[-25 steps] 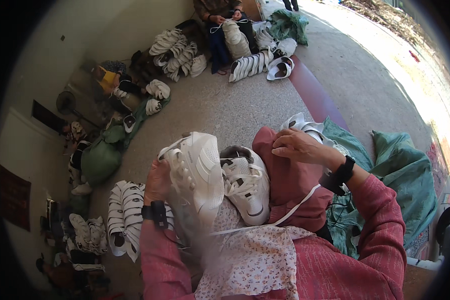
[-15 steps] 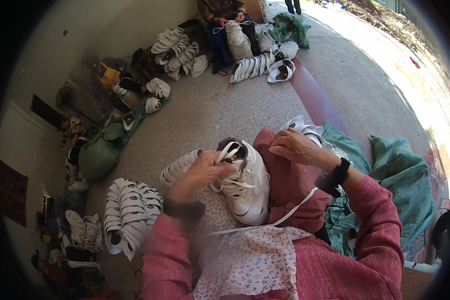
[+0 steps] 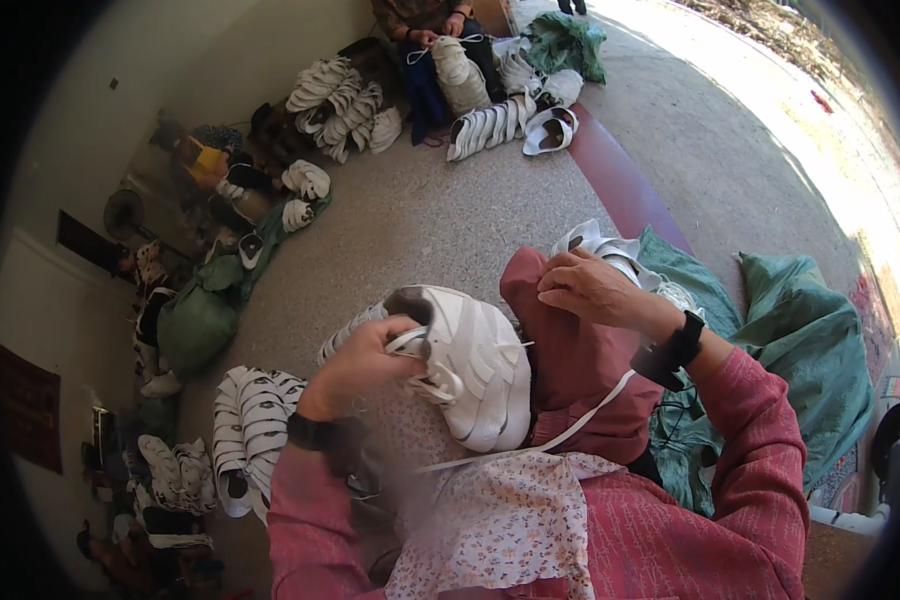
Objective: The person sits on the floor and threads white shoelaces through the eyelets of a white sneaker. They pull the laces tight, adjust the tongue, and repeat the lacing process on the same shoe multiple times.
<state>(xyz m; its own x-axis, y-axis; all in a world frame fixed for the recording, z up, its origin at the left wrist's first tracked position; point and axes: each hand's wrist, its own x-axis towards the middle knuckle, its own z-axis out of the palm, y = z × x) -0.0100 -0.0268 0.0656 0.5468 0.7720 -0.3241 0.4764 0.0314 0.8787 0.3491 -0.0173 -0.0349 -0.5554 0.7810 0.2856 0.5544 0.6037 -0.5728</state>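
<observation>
A white shoe upper (image 3: pixel 478 365) with white laces rests on my lap, its opening tilted toward the left. My left hand (image 3: pixel 370 355) is closed on it at the tongue and the looped laces. Over my right knee in dark red cloth (image 3: pixel 570 350), my right hand (image 3: pixel 595 290) is held with bent fingers drawn together. Whether anything is between those fingertips is hidden. Just beyond this hand lie more white shoe uppers (image 3: pixel 602 243). A white cord (image 3: pixel 590 418) runs across my lap below the shoe upper.
Nested shoe uppers (image 3: pixel 260 425) stand on the floor at my left. Green sacks (image 3: pixel 805 350) lie at my right. A co-worker's hands (image 3: pixel 440 32) handle a stack of uppers (image 3: pixel 460 78) at the far side. Further left are a green sack (image 3: pixel 198 318) and a fan (image 3: pixel 124 212).
My left hand has moved left and a little down, turning the shoe upper so its side faces up. My right hand has stayed nearly in place. The whole view has shifted slightly.
</observation>
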